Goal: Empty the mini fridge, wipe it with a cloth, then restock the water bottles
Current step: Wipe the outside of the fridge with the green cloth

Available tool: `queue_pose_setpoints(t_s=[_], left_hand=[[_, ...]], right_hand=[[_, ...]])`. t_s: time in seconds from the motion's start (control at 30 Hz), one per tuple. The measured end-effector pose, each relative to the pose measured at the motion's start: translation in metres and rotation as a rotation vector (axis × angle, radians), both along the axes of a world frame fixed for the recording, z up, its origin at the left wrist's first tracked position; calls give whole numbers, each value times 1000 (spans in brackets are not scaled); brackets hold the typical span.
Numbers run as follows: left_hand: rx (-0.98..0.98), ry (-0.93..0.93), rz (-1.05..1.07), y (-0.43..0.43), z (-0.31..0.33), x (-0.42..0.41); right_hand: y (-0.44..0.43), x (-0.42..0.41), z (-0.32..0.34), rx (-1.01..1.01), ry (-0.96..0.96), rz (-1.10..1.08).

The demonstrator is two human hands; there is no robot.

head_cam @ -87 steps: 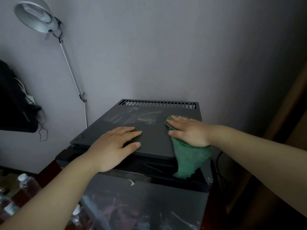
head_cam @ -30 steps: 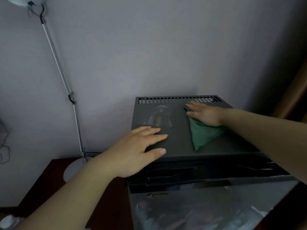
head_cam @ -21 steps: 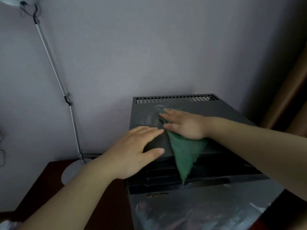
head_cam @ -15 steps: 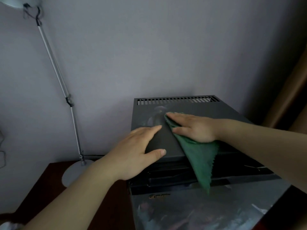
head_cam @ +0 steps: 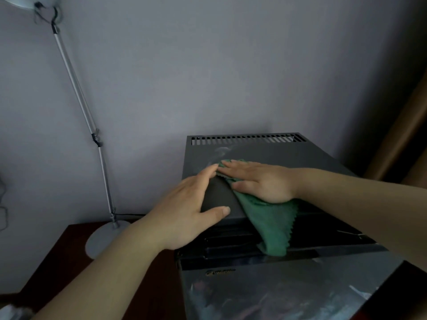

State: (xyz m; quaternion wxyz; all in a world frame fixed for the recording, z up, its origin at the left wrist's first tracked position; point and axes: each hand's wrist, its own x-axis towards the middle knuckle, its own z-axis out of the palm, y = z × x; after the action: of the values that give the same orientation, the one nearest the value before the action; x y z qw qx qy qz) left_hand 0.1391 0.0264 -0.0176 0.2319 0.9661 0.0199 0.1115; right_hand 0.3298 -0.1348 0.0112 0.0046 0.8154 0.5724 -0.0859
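Flat, straight fingers of the right hand (head_cam: 261, 181) press a green cloth (head_cam: 270, 220) onto the mini fridge (head_cam: 312, 158) top; the cloth's loose corner hangs over the front edge. The left hand (head_cam: 182, 209) lies open on the top's front left corner, thumb along the edge, fingertips touching the cloth. What is behind the reflective door (head_cam: 277, 294) cannot be told. Vent slots (head_cam: 245, 139) line the rear edge by the wall. A desk lamp (head_cam: 104, 236) stands left on the dark wooden surface (head_cam: 64, 255).

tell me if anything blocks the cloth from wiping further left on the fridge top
The left hand lies flat on the fridge top, left front, fingertips beside the cloth under the right hand. Nothing else visible blocks it.
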Motion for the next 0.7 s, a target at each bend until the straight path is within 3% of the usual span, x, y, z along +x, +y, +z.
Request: queue_pose_setpoints(t_s=[0.27,0.57,0.7], left_hand=[[123,68,20,-1,2,-1],[157,97,101,-10,6,-6],[183,123,195,-14,8,-11]], right_hand=[[60,59,6,12,-10,-160],[38,35,-1,-24,15,240],[54,67,7,-36,11,207]])
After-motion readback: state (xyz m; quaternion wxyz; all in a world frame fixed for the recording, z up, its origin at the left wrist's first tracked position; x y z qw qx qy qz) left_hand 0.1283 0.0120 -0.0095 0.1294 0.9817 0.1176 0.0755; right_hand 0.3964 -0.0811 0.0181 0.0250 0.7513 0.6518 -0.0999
